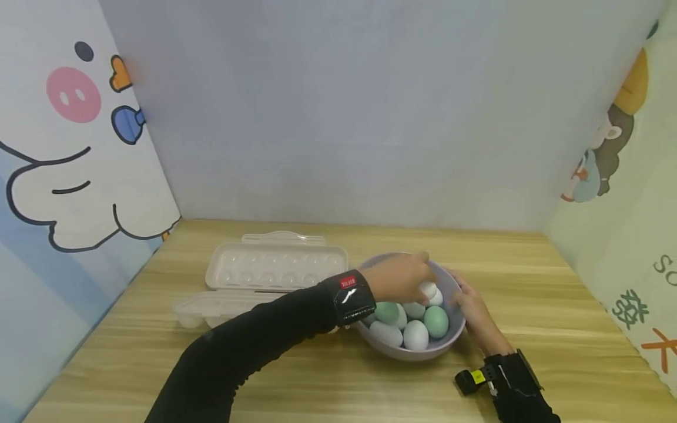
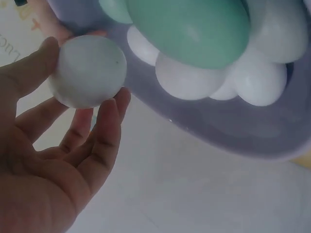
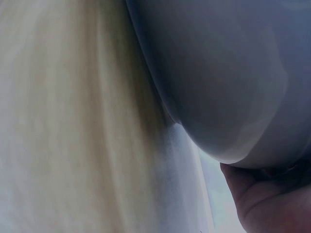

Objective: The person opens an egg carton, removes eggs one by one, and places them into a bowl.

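My left hand (image 1: 398, 277) is over a lavender bowl (image 1: 453, 329) and pinches a white egg (image 2: 88, 72) between thumb and fingertips. In the left wrist view that egg is held near the bowl's rim. The bowl holds several white and green eggs, among them a green egg (image 1: 436, 321) and a white egg (image 1: 416, 335). At the bowl's right side, my right hand (image 1: 474, 311) grips the rim. The right wrist view shows the bowl's outer wall and part of the right hand (image 3: 277, 204) against it; the other fingers are hidden there.
Left of the bowl lies an opened plastic egg carton (image 1: 211, 270), its dimpled half at the back. Whitish rounded shapes (image 1: 190, 321) show through its front half, partly behind my left sleeve (image 1: 275, 332). The wooden table (image 1: 534, 294) meets walls at the back and sides.
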`<state>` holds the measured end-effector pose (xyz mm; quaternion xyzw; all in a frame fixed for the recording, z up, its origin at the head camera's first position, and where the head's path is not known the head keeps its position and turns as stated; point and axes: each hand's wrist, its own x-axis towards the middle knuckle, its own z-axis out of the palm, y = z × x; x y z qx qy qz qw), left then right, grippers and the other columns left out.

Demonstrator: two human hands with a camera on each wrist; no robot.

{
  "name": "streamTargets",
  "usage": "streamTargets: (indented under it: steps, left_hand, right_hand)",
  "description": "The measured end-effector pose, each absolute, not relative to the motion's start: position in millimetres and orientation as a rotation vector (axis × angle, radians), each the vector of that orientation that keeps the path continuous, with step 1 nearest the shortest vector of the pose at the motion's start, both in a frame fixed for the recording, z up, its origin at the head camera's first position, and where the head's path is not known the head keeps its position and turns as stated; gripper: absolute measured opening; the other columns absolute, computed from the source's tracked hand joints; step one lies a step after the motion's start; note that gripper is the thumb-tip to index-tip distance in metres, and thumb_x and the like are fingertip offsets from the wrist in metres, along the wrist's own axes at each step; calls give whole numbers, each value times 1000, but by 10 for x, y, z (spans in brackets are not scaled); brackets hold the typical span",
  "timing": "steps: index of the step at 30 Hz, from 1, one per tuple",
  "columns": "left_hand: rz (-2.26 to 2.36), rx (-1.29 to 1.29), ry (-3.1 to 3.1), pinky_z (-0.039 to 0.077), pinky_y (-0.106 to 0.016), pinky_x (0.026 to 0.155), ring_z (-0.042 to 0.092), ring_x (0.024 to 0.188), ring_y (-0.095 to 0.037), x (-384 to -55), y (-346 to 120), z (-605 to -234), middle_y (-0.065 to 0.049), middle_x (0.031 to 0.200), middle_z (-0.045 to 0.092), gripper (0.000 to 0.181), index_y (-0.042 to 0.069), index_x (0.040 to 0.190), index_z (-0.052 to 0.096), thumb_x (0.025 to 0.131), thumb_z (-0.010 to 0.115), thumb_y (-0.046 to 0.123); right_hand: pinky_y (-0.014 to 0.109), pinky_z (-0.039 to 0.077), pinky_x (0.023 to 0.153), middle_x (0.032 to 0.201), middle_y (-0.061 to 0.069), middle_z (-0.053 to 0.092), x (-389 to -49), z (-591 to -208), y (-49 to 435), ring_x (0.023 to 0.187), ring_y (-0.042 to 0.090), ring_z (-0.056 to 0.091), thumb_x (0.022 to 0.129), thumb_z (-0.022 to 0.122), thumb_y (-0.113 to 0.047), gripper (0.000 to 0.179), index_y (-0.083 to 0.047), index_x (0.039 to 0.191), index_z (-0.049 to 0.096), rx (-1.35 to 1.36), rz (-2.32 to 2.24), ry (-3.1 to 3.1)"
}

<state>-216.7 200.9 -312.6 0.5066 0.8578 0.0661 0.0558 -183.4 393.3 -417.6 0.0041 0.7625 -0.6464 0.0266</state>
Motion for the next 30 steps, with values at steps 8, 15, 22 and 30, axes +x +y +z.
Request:
streamTargets:
  steps: [8,15,22,30]
  left_hand:
    - [-18,1535,2597,42,-20,70,50,83,-9,-2146,2108,-3264,0,103,47,31,13,104,59,79,68,29]
    - [-136,1498,2625,43,-24,63,50,81,-10,-2104,2092,-3343,3,100,47,38,18,106,58,76,70,37]
    - [-242,1523,2653,45,-26,66,51,85,-13,-2066,2094,-3367,2,104,47,41,19,107,57,75,69,42]
    - [-332,1512,2663,45,-26,70,50,92,-14,-2030,2124,-3395,2,109,45,50,20,115,54,75,67,47]
  right_hand:
    - [48,21,103,145,17,18,-1856,-4122,3898,129,30,19,75,32,7,65,-4,138,22,-10,-2001,2368]
    - [49,21,103,145,18,17,-1854,-4085,3839,129,33,19,74,33,6,67,-6,139,22,-8,-1985,2378]
    - [49,20,104,145,18,16,-1880,-4063,3819,130,35,18,74,34,4,67,-5,139,22,-16,-1978,2377]
    - [49,24,102,145,18,17,-1883,-4068,3827,129,34,21,75,34,5,66,-6,139,21,-30,-1971,2389]
